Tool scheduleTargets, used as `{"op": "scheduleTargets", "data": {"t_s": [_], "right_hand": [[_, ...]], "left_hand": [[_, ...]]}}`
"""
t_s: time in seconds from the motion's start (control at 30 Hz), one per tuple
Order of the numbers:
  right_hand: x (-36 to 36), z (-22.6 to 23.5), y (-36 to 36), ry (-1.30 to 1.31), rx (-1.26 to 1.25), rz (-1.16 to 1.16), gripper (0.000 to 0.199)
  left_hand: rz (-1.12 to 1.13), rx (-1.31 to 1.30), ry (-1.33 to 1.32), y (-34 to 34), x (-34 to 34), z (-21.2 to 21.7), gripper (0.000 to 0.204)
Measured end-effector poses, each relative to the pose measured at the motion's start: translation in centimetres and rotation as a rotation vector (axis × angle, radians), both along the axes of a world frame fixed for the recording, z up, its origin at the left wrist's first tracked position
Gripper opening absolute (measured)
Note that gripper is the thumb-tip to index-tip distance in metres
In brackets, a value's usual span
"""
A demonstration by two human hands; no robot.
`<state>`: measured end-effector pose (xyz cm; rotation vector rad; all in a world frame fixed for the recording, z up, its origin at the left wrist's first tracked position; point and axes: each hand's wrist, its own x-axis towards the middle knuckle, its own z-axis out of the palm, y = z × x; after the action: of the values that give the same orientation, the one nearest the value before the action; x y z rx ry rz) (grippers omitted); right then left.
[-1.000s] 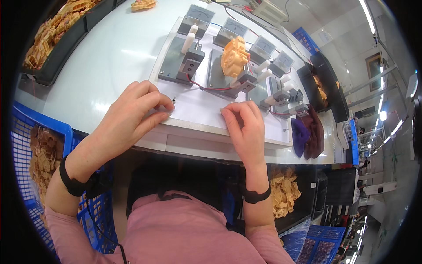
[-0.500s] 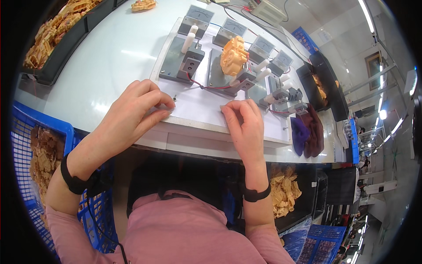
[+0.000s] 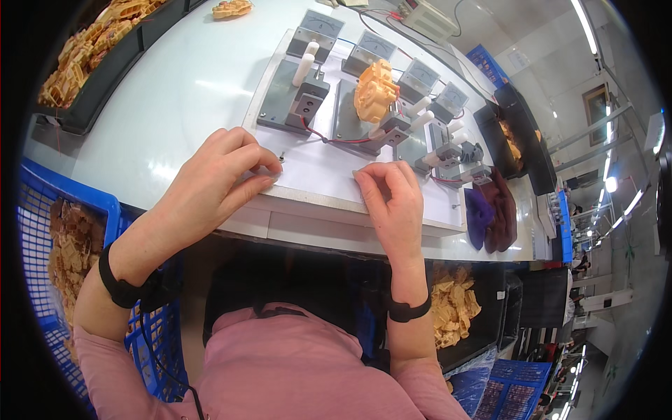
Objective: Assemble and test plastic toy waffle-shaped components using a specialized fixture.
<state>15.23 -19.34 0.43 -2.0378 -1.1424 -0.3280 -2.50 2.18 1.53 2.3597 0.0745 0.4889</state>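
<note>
Two hands on white board (image 3: 329,175) – left hand (image 3: 210,182) curled, right hand (image 3: 392,203) pinching, contents unclear.

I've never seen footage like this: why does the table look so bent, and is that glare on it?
Head view: the fisheye lens bows the glossy white table toward the black rim; ceiling strip lights leave pale glare patches on it; both hands stay sharp.

I cannot tell what my left hand (image 3: 217,178) pinches near the small metal pin (image 3: 281,158); its curled fingertips hide it. My right hand (image 3: 392,203) covers whatever lies under its fingertips too. The blue crate (image 3: 42,203) at lower left runs off the frame. The meter dials (image 3: 378,43) at upper centre are too small to read.
</note>
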Motion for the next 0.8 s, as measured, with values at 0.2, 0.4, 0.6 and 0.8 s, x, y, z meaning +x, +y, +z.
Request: {"op": "scheduleTargets", "data": {"t_s": [0.2,0.4,0.6,0.8], "right_hand": [[-0.02,0.06,0.01,-0.003,0.002,0.011,0.010],[0.00,-0.05,0.01,-0.010,0.003,0.011,0.010],[-0.04,0.00,-0.02,-0.006,0.013,0.008,0.010],[0.10,-0.02,-0.06,-0.023,0.016,0.018,0.010]], "left_hand": [[0.007,-0.007,0.019,-0.01,-0.02,0.05,0.014],[0.004,-0.013,0.029,0.01,-0.04,0.16,0.014],[-0.001,0.000,0.023,0.05,-0.05,0.12,0.014],[0.001,-0.012,0.034,-0.03,-0.01,0.19,0.014]]}}
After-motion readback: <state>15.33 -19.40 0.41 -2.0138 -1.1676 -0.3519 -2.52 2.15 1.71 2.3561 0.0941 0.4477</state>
